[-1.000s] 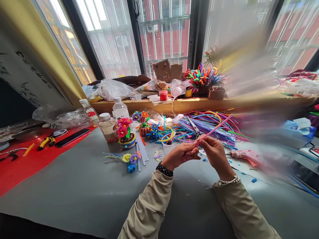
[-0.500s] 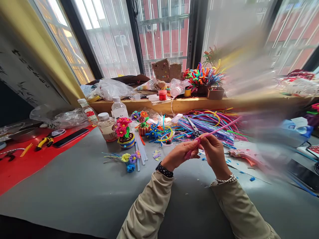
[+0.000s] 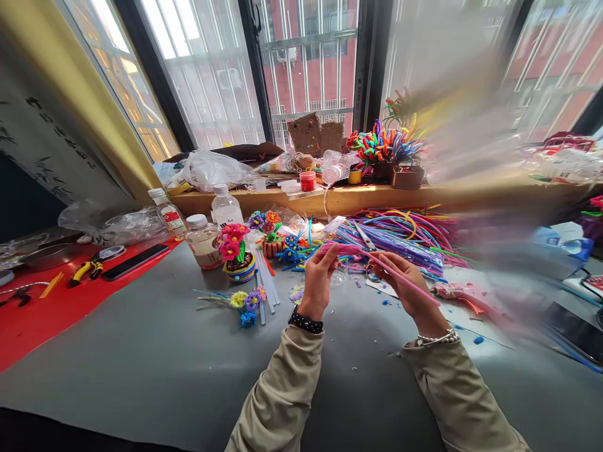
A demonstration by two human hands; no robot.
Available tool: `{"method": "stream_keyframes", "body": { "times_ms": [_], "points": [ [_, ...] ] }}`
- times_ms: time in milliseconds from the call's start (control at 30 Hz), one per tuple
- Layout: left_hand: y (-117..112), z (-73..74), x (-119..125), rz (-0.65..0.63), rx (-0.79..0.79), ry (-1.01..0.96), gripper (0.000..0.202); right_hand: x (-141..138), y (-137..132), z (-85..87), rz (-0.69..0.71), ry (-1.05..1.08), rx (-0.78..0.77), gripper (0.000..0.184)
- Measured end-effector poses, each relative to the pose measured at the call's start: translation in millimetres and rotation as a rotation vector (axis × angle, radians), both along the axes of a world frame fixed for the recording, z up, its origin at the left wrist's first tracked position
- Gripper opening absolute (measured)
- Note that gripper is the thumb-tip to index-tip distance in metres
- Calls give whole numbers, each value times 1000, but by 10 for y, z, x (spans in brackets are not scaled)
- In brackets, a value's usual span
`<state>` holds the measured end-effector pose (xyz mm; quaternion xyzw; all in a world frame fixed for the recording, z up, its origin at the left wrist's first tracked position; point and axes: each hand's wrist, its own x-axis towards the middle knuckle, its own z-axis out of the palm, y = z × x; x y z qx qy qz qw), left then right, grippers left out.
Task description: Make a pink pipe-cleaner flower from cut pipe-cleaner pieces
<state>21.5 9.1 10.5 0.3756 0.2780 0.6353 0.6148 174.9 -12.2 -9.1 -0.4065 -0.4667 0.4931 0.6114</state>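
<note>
A big grey table [image 3: 141, 351] fills the bottom of the view. On the right side a wide smeary blur [image 3: 471, 125] covers part of the window and the sill, so nothing behind it can be made out. At the back of the table lies a heap of fuzzy wires [image 3: 409, 229] in many colours. A little pot of pink flowers [image 3: 235, 248] made from such wire stands finished near the bottles, and a few small loose flowers [image 3: 247, 301] lie flat just in front of it. The left hand [image 3: 320, 276] is up off the table, and its finger and thumb pinch one end of a pink fuzzy wire [image 3: 351, 250]. The right hand [image 3: 405, 282] curls round the same wire farther along, with the long end poking out past the wrist. The wire looks thicker and bunched at the left fingertips and straight everywhere else, so the shaping seems only just begun, with most of it not yet bent. How the bunched end is folded is too small to see.
</note>
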Motion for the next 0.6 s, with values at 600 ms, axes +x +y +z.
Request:
{"method": "stream_keyframes", "body": {
  "times_ms": [600],
  "points": [
    [-76,-24,72,-220,112,482,28,-109,-25,14,130,-282,92,26]
  ]
}}
